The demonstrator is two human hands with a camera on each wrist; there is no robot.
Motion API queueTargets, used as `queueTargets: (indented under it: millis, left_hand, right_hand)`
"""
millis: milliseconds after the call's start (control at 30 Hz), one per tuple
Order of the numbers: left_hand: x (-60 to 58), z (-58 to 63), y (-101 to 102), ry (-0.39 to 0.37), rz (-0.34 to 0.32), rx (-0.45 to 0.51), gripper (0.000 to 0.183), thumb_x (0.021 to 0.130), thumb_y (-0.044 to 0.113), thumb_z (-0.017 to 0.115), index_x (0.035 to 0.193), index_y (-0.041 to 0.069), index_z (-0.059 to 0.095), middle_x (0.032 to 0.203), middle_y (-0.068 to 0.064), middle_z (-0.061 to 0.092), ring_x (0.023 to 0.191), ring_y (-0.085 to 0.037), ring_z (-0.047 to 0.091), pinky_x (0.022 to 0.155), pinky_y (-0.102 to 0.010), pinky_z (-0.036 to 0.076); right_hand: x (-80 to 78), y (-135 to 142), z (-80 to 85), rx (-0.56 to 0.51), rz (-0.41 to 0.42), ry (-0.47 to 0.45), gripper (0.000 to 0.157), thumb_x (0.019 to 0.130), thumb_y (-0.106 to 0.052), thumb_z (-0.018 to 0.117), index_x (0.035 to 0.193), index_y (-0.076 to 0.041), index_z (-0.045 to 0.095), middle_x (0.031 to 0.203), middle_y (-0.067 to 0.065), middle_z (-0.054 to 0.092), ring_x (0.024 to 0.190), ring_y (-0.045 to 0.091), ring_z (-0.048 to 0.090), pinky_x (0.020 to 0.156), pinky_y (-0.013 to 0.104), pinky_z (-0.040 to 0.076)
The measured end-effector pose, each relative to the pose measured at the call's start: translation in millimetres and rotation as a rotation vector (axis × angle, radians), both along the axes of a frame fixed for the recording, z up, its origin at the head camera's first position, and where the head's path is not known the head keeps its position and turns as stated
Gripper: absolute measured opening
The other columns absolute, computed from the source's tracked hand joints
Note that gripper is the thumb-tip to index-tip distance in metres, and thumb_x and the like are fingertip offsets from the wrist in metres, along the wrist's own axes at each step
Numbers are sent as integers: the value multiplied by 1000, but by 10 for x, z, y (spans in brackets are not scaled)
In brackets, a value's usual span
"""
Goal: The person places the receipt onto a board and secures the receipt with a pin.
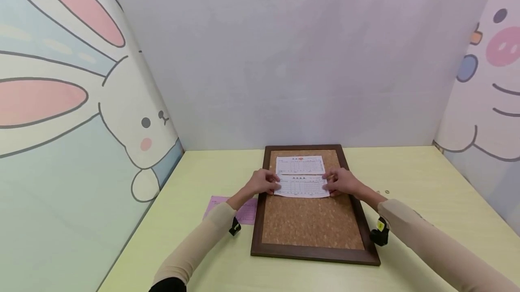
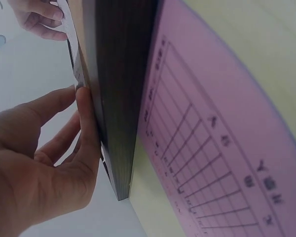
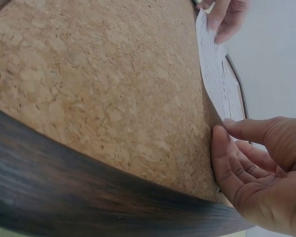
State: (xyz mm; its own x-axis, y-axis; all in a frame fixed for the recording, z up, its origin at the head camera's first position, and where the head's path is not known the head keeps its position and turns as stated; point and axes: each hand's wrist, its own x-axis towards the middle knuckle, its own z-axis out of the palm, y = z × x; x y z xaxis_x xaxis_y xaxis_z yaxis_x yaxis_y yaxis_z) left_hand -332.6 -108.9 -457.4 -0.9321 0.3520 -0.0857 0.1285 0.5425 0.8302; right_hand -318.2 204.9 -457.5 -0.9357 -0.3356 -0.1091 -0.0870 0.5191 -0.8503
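Note:
A white printed form with a table grid lies across the upper half of a cork board in a dark wooden frame. My left hand pinches its left edge, and my right hand pinches the right edge between thumb and fingers. In the right wrist view the form's near edge bows slightly off the cork, with the right hand at its corner. Just above it on the board is a second white form. The left wrist view has the left hand beside the frame's dark side.
A pink printed form lies on the pale yellow table, left of the board and partly under the left forearm. Small rings lie right of the board. A grey wall stands behind, with cartoon-printed panels at both sides.

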Motion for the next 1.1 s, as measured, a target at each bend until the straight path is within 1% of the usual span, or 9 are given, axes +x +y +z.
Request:
queueTargets:
  millis: [233,467,567,733,967,1100]
  left_hand:
    - [29,-1,-7,-3,-6,-8,20,86,2,79,103,-6,72,77,-9,67,57,-9,61,56,-22,56]
    - [26,-3,-13,7,-6,-13,19,85,0,79,102,-6,72,77,-11,69,56,-7,61,57,-22,57]
    - [24,5,-12,1,-2,-12,19,86,0,79,102,-6,72,78,-12,70,57,-7,61,57,-23,57]
    - [8,0,-3,-1,-1,-21,18,86,0,78,102,-5,73,77,-8,68,57,-7,62,56,-21,56]
    - [5,14,23,-9,-2,-10,21,86,-1,78,106,-6,71,73,-4,64,56,-6,61,55,-20,55]
    - [-2,16,23,-15,-4,-14,22,86,-1,78,107,-6,71,74,-5,65,55,-7,61,56,-21,56]
  right_hand:
    - [-13,3,-32,28,19,24,31,91,-4,74,115,12,63,77,8,64,62,11,61,57,24,58]
    - [-15,-3,-35,65,17,44,33,90,-6,75,116,10,64,78,10,63,60,11,62,56,25,58]
    - [-5,-7,-21,70,12,40,32,90,-6,75,116,10,64,79,10,64,60,11,62,57,26,58]
    - [-15,4,-16,75,2,23,34,90,-7,76,117,9,65,80,11,65,62,11,64,58,27,59]
    - [-54,71,-10,81,57,22,35,88,-7,78,116,9,65,79,10,63,64,12,63,59,24,58]
    - [-54,73,-9,93,61,13,37,87,-8,80,116,8,65,80,10,61,64,13,60,60,23,57]
